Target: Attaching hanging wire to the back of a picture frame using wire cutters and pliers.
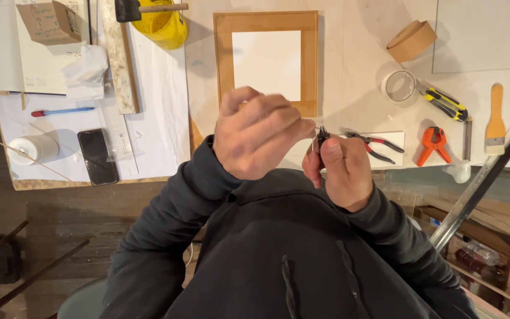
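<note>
Two hands worked a small tool above a cluttered workbench.

The workbench [349, 88] filled the upper view, and the person's dark hooded sweatshirt [278, 248] filled the lower. On the bench lay a wooden frame [225, 65] with a white panel, and to its left a yellow container [163, 26], a black phone [98, 156] and a white spool [33, 147]. To the right sat a brown tape roll [411, 40], a clear tape roll [398, 85], a wood-handled brush [495, 118], an orange clamp [434, 143] and red-handled pliers [376, 145]. The left hand [258, 133] was curled, its fingertips pinched narrowly on something too small to identify. The right hand [340, 171] was closed around a small black tool [322, 137], held in the air just beside the left fingertips, in front of the chest.
</note>
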